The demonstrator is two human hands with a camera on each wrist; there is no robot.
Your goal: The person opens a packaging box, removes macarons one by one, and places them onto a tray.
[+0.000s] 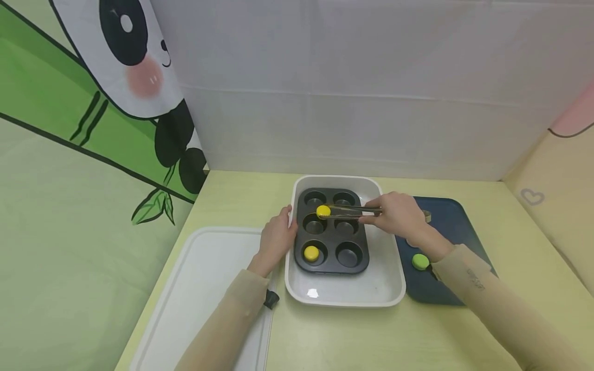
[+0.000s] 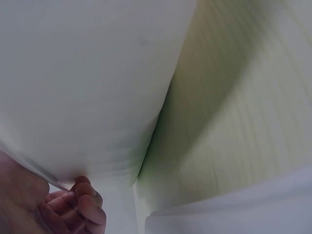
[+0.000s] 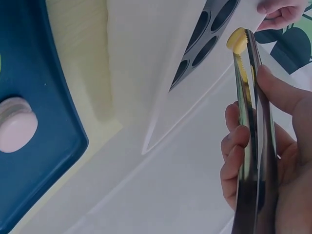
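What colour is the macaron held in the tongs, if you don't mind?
Yellow; the macaron in the tongs shows best in the head view.

Tongs (image 3: 253, 146) polished metal, mirror-glossy, serrated tips; muffin pan (image 1: 331, 232) dark matt metal; white dish (image 1: 345, 293) glossy, smooth; blue tray (image 3: 39, 73) smooth plastic.

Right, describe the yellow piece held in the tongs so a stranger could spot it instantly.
Find the white tray mid-table, with a dark muffin pan inside. Over the pan's left column, metal tongs in the right hand pinch a yellow macaron. The other yellow macaron sits in a cup.
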